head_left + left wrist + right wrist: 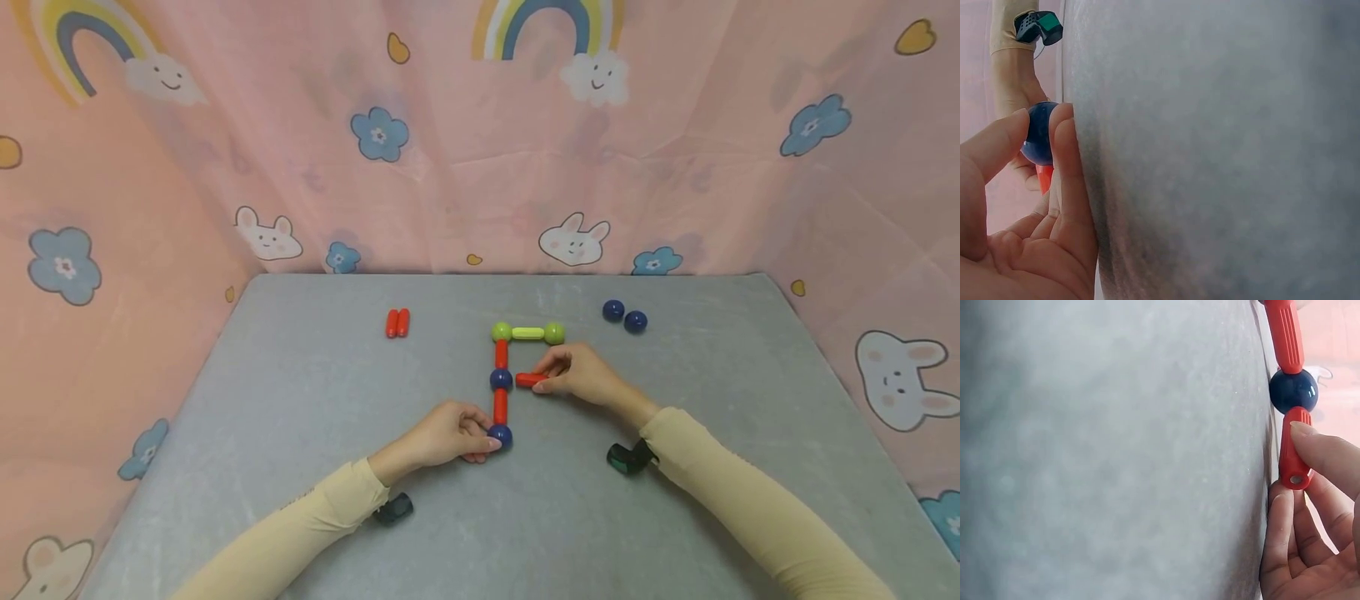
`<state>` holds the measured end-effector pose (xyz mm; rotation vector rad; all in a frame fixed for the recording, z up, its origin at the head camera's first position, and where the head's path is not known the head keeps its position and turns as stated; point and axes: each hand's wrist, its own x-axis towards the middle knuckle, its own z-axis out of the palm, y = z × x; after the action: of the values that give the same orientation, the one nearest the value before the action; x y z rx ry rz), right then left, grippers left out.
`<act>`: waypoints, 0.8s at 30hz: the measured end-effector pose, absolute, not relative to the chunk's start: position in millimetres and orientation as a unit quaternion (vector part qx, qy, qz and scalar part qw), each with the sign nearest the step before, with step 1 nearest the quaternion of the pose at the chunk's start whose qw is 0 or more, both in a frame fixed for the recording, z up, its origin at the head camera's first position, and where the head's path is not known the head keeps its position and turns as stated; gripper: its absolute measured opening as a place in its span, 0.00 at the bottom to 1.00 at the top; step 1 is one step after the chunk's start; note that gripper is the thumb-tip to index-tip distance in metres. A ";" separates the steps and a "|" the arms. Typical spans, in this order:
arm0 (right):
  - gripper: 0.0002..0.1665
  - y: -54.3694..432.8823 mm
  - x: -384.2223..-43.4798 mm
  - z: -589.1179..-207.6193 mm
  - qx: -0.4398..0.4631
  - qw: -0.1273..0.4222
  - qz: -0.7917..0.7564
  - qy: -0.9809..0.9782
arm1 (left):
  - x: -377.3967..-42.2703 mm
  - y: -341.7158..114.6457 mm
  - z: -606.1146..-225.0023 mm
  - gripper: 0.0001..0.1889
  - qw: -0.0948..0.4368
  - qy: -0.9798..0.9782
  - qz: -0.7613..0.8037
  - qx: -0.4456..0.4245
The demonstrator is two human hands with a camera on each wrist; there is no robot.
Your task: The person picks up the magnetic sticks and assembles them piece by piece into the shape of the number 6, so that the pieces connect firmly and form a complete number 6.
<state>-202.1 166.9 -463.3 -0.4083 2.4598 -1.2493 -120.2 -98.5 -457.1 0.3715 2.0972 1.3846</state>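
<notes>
A chain of magnetic rods and balls lies on the table. Its upper end has a green ball (502, 332), a yellow-green rod (528, 333) and a second green ball (554, 333). Below run a red rod (501, 354), a blue ball (501, 379), another red rod (501, 407) and a lower blue ball (500, 436). My left hand (452, 433) pinches that lower ball between thumb and fingers. With my right hand (577, 375) I pinch a loose-ended red rod (1295, 447), pointing left at the middle blue ball; a small gap shows in the head view.
Two red rods (397, 323) lie side by side at the back left of the grey table (300, 383). At the back right sit two blue balls (624, 316). A patterned pink curtain (450, 192) surrounds the table's back and sides.
</notes>
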 end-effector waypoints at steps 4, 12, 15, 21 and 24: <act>0.15 165.6 -201.7 -464.2 -0.146 0.173 -0.445 0.866 | -120.7 -99.1 -458.4 0.15 0.294 0.789 0.520 0.143; 0.13 163.8 -199.8 -464.1 -0.150 0.161 -0.436 0.872 | -120.2 -98.8 -456.7 0.14 0.296 0.788 0.521 0.140; 0.14 163.6 -199.1 -464.4 -0.152 0.159 -0.433 0.874 | -120.1 -99.0 -457.0 0.14 0.294 0.790 0.520 0.141; 0.14 162.7 -198.2 -463.1 -0.162 0.155 -0.434 0.872 | -120.1 -98.5 -457.4 0.14 0.294 0.790 0.519 0.141; 0.14 162.7 -198.3 -463.2 -0.162 0.155 -0.433 0.873 | -119.9 -98.1 -456.8 0.14 0.295 0.789 0.520 0.139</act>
<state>-198.3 162.7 -463.2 -0.4654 2.5010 -1.2401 -119.9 -98.1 -456.8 0.3709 2.1009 1.3840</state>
